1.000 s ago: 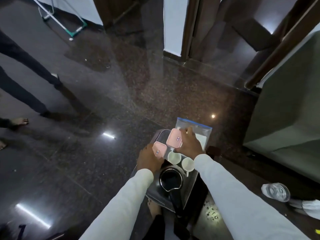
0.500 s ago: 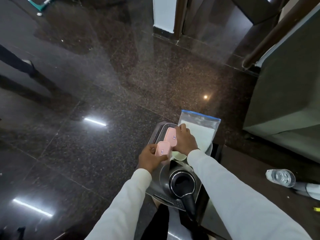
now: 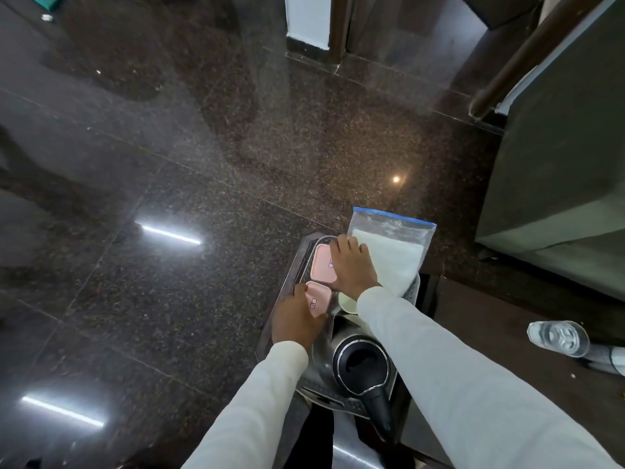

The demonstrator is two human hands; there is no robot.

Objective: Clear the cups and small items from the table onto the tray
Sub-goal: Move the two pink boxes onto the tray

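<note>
A steel tray [image 3: 413, 288] sits below me with its far end over the dark floor. On it lie two pink lidded boxes. My right hand [image 3: 353, 264] rests on the farther, larger pink box [image 3: 323, 264]. My left hand [image 3: 296, 319] grips the nearer, smaller pink box [image 3: 318, 297] at the tray's left side. A white cup [image 3: 347, 302] shows between my wrists, partly hidden by my right sleeve. A steel kettle [image 3: 360, 362] with a black handle stands at the near end. A clear zip bag [image 3: 394, 252] of white powder lies across the far right corner.
A clear plastic bottle [image 3: 558, 338] lies on its side on the dark wooden table [image 3: 490, 319] to the right. A grey upholstered seat [image 3: 558, 184] stands beyond it. The polished granite floor [image 3: 169, 164] spreads to the left and ahead.
Both hands have lowered the two pink boxes down onto the tray's left side. The camera has tilted downward and closer, and the person's legs at the left have left the view.
</note>
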